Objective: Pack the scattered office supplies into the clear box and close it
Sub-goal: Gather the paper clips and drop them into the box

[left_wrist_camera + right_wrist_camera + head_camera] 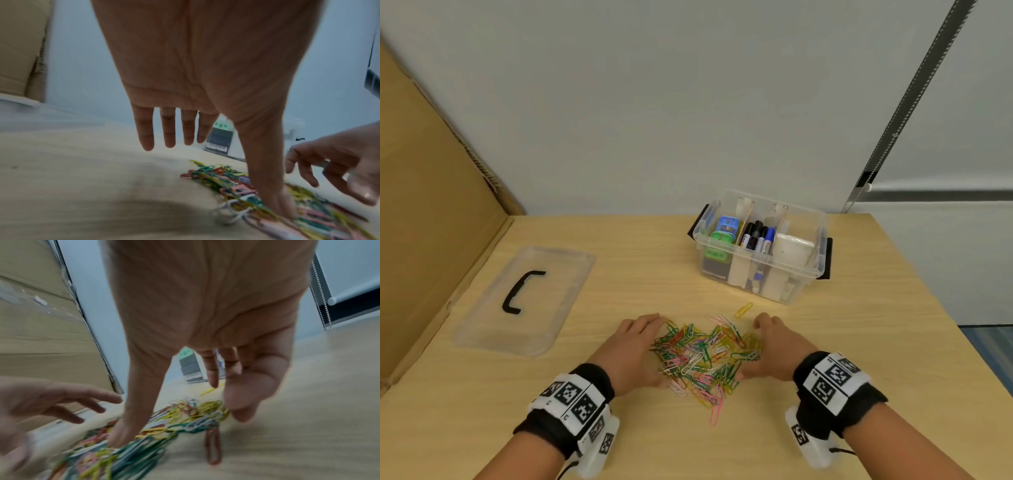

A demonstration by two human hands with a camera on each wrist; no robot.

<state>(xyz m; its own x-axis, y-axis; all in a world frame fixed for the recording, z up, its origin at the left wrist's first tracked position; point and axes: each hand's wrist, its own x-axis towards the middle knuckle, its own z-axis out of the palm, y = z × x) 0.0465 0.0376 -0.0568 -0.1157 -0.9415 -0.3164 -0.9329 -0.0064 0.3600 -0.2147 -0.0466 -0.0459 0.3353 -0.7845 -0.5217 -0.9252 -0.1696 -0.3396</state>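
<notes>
A heap of coloured paper clips (705, 356) lies on the wooden table between my two hands. My left hand (635, 346) lies on the heap's left side, fingers straight, thumb (273, 194) down among the clips (236, 183). My right hand (767, 349) flanks the right side, fingers loosely bent, thumb (125, 426) touching the clips (180, 417). One yellow clip (743, 309) lies apart toward the clear box (815, 246), which stands open at the back holding markers, erasers and white items. Its clear lid (527, 301) with a black handle lies flat at the left.
A cardboard panel (428, 212) stands along the table's left edge. A grey wall rises behind the table, which ends at the right (928, 294). A red clip (213, 446) lies loose by the heap's right side.
</notes>
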